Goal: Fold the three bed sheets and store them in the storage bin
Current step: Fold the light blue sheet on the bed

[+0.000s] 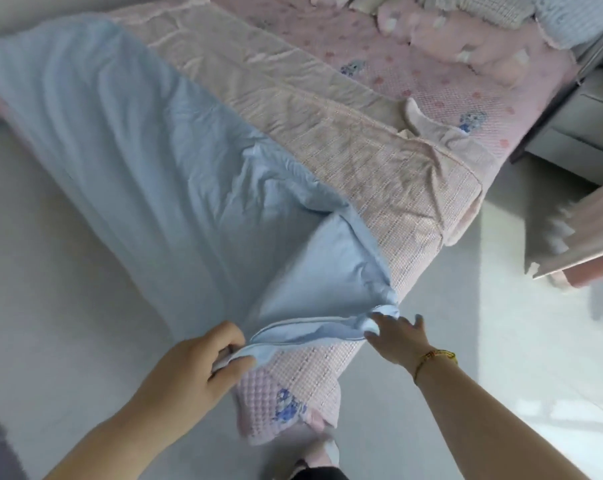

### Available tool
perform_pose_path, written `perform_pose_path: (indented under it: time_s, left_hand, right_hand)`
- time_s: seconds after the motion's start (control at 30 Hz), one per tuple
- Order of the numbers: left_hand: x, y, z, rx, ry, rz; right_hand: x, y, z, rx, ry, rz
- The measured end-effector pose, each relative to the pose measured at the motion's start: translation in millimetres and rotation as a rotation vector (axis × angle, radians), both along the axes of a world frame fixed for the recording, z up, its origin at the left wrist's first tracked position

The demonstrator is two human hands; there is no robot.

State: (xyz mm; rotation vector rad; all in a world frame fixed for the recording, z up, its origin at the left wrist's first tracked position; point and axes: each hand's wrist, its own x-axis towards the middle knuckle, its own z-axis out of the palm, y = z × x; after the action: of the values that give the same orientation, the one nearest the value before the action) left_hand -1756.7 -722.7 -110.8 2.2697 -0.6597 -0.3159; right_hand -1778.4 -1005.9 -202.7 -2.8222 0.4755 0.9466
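**Blue sheet held by its near edge at the foot corner of the bed**

The blue sheet (147, 161) lies lengthwise along the left side of the bed (286, 382). Its left border hangs over that side toward the floor (50, 271), and its right border rests on a beige-pink quilted blanket (328, 133) that covers the middle of the bed.

The sheet's near edge, a piped hem, is stretched between both hands just above the bed's foot corner. The left hand (203, 355) is curled tight around the hem's left end. The right hand (393, 337) pinches the bunched right corner between thumb and forefinger, with its other fingers spread. A red and yellow cord bracelet (431, 356) sits on that wrist.

Pale, bare floor lies to the left of the bed and around its foot corner. A slippered foot (321, 452) stands just below that corner.

To the right of the bed are a dark-framed cabinet (587, 126) and a pink piece of furniture (587, 244). Pillows and soft items (466, 36), blurred, are heaped at the bed's far end.
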Motion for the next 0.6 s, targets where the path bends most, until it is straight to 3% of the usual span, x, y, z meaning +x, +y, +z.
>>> perform_pose_path:
  time_s: [0.13,0.3,0.43,0.6]
  left_hand:
    - [-21,13,7,0.050,-0.041,0.035]
    - [-22,11,2,0.161,-0.212,0.084]
    - [-7,1,-2,0.259,-0.337,0.138]
    - [25,-19,-16,0.270,-0.260,0.422]
  right_hand:
    - [-15,-5,-9,0.058,-0.175,-0.184]
    - [-13,11,-29,0.113,-0.195,-0.112]
    - [13,5,-53,0.066,-0.387,-0.150]
    - [41,-23,-96,-0.023,-0.161,0.032]
